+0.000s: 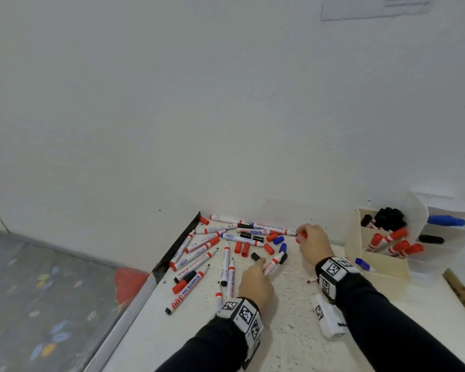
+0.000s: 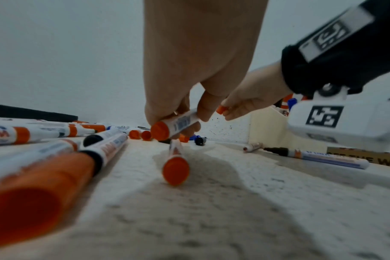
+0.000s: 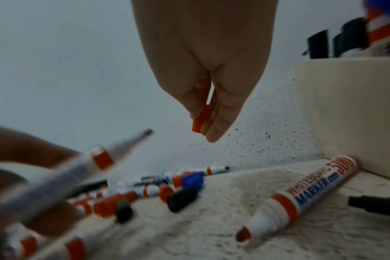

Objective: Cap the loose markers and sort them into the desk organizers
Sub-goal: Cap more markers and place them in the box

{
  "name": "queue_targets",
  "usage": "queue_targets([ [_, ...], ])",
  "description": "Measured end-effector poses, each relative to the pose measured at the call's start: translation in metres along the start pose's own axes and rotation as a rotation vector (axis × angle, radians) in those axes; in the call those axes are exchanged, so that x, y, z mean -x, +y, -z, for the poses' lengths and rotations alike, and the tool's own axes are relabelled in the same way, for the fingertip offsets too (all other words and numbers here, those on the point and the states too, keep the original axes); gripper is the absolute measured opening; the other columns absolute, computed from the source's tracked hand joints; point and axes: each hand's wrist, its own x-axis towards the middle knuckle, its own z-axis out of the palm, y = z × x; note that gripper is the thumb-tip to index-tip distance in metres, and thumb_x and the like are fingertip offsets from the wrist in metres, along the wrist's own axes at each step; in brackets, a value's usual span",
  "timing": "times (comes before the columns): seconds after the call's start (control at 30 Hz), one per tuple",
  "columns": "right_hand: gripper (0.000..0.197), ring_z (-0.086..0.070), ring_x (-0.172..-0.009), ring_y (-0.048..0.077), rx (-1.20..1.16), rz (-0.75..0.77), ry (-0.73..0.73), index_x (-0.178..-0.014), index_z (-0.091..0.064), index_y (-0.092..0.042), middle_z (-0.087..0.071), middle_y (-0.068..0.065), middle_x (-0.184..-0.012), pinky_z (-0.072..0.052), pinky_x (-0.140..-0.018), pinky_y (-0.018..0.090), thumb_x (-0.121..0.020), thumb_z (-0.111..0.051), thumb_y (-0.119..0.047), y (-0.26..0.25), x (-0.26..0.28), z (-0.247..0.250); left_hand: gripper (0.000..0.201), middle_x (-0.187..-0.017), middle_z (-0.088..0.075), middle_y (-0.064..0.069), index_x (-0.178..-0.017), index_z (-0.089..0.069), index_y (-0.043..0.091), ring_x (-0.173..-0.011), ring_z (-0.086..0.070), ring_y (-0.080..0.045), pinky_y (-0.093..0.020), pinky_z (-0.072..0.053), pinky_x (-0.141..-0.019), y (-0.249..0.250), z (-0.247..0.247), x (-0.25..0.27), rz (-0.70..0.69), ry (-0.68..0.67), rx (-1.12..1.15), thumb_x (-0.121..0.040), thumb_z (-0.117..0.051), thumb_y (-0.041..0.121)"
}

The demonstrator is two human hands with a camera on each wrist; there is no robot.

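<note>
Your left hand point(image 1: 255, 284) grips an uncapped red marker point(image 1: 273, 264) at lower centre; your right hand point(image 1: 313, 244) pinches a red cap point(image 3: 201, 118). Loose markers and caps point(image 1: 242, 248) crowd the table point(image 1: 293, 345) left of both; the cream organizer point(image 1: 387, 267) stands at right.

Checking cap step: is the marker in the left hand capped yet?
Not yet. The marker in the left hand shows a bare tip; the right hand pinches a red cap, apart from it.

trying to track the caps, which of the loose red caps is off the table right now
The red cap pinched in the fingers of the right hand, near the organizer. The other loose red caps all lie on the table among the markers.
</note>
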Motion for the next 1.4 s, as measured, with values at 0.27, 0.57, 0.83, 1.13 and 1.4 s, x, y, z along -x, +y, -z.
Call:
queue_targets([
  [0.27,0.024,-0.059,-0.091,0.015,-0.222,-0.096,-0.145,-0.084,-0.055,-0.02,-0.061,0.003,-0.094,-0.046,-0.082,0.023,-0.09,-0.047,0.001,0.022,0.066,0.043,0.036,-0.113,-0.06,0.002,-0.121,-0.054,0.021,-0.102,-0.057,-0.013,-0.028,-0.047,-0.096,0.018,-0.028,0.031,-0.18,-0.03,-0.083,-0.088,-0.054,0.006],
  [0.57,0.022,-0.048,-0.061,0.01,-0.203,-0.147,-0.195,-0.076,-0.052,-0.021,-0.052,-0.003,-0.07,-0.04,-0.058,0.02,-0.096,-0.044,-0.022,0.054,0.111,0.046,0.029,-0.108,-0.063,0.0,-0.112,-0.063,0.022,-0.1,-0.057,-0.014,-0.034,-0.04,-0.1,0.028,-0.035,0.052,-0.3,-0.254,-0.147,-0.092,-0.042,0.023],
  [0.83,0.045,-0.042,-0.06,0.012,-0.073,-0.201,-0.209,-0.062,-0.042,-0.019,-0.04,-0.001,-0.062,-0.032,-0.057,0.025,-0.099,-0.029,-0.039,0.057,0.118,0.04,0.006,-0.086,-0.06,0.013,-0.089,-0.057,0.031,-0.08,-0.057,-0.004,-0.016,-0.047,-0.074,0.024,-0.038,0.056,-0.367,-0.146,-0.077,-0.085,-0.063,0.03],
  [1.13,0.043,-0.032,-0.055,0.013,-0.207,-0.103,-0.139,-0.058,-0.036,-0.018,-0.032,-0.003,-0.057,-0.027,-0.06,0.031,-0.1,-0.033,-0.029,0.054,0.118,0.035,0.024,-0.064,-0.054,0.01,-0.078,-0.059,0.029,-0.055,-0.046,-0.004,-0.02,-0.041,-0.06,0.02,-0.04,0.053,-0.391,-0.263,-0.001,-0.096,-0.044,0.025],
  [1.4,0.036,-0.033,-0.059,0.008,-0.211,0.077,-0.094,-0.064,-0.037,-0.023,-0.033,-0.006,-0.062,-0.027,-0.057,0.022,-0.1,-0.033,-0.028,0.055,0.123,0.033,0.025,-0.061,-0.05,0.006,-0.081,-0.064,0.019,-0.044,-0.041,0.003,-0.008,-0.033,-0.05,0.02,-0.038,0.052,-0.312,-0.338,0.223,-0.097,-0.045,0.022],
])
